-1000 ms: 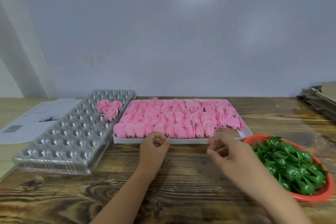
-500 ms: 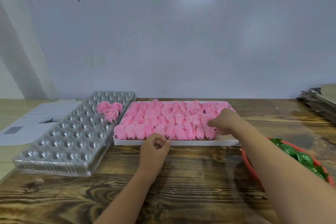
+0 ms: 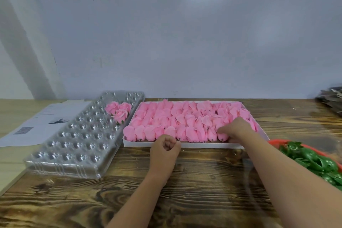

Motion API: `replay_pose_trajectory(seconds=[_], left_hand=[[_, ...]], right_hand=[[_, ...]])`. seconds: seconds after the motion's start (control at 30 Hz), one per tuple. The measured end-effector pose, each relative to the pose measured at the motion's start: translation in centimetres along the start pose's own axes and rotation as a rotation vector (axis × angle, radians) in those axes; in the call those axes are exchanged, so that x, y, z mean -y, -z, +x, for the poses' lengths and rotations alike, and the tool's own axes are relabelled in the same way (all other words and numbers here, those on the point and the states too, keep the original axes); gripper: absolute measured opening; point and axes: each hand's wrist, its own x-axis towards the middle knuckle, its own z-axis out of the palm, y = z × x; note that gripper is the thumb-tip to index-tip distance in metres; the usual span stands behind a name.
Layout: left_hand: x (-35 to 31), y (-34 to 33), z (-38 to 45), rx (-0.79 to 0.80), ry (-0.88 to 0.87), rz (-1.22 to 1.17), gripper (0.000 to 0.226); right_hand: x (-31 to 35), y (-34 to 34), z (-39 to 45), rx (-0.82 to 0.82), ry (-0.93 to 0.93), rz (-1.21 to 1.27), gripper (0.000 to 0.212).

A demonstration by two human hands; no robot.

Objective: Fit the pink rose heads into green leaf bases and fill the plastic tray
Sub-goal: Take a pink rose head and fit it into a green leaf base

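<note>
the right hand (image 3: 236,128) has left the red bowl of green plastic leaf bases (image 3: 314,161) and now reaches into the white box of pink rose heads (image 3: 185,122), fingers curled around one at the front row, starting another assembly. the left hand (image 3: 163,151) rests fisted, apparently empty, on the dark wooden tabletop (image 3: 185,190). the clear plastic tray (image 3: 79,135) holds three roses below a pale wall.

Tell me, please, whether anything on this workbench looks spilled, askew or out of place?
Nothing stands out. The pink rose heads lie packed in their white box, three finished roses sit at the far end of the plastic tray, and the green leaf bases stay inside the red bowl. No spill shows.
</note>
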Motion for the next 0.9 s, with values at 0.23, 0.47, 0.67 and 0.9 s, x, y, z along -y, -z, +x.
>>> replay_pose_trajectory(seconds=[0.23,0.47,0.67,0.9], left_hand=[[0.2,0.0,0.1,0.0,-0.017,0.007,0.013],[0.2,0.0,0.0,0.001,-0.012,0.002,0.012],[0.0,0.0,0.0,0.006,-0.02,-0.014,0.011],[-0.5,0.0,-0.3,0.105,-0.003,-0.106,0.007]], right_hand=[[-0.1,-0.7,-0.1,-0.004,0.012,-0.067,0.029],[-0.8,-0.9,0.3,-0.032,0.034,-0.046,0.026],[-0.8,-0.2,-0.8,-0.061,0.063,0.234,0.017],[-1.6,-1.8,-6.6,-0.21,0.4,0.555,0.029]])
